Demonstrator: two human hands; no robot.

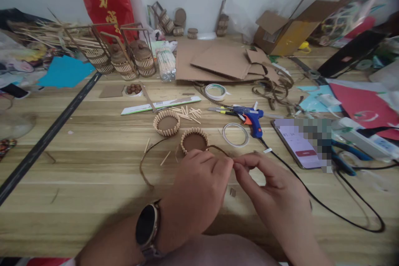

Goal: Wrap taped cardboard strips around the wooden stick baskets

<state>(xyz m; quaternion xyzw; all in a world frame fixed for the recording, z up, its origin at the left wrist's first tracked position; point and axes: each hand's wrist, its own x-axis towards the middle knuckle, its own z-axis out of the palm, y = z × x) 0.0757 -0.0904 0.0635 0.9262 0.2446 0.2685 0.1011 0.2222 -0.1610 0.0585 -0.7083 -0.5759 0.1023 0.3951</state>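
My left hand (pixel 199 187), with a watch (pixel 146 224) on its wrist, is closed round a thin brown cardboard strip (pixel 218 148). The fingertips of my right hand (pixel 274 191) pinch together against the left fingers, where the strip's end seems to be; that end is hidden. Just beyond my left knuckles stands a round tray (pixel 193 135) of brown card ringed with short sticks, partly covered by the hand. A second stick-ringed round tray (pixel 167 123) sits behind it to the left. Another brown strip (pixel 142 166) curls on the table beside it.
A blue glue gun (pixel 254 118) lies behind my right hand, its black cord (pixel 321 210) looping rightward. Nearby are a tape roll (pixel 236 134), loose sticks (pixel 187 112) and a phone (pixel 293 143). Cardboard sheets (pixel 215 60) and handled stick baskets (pixel 145 60) stand farther back.
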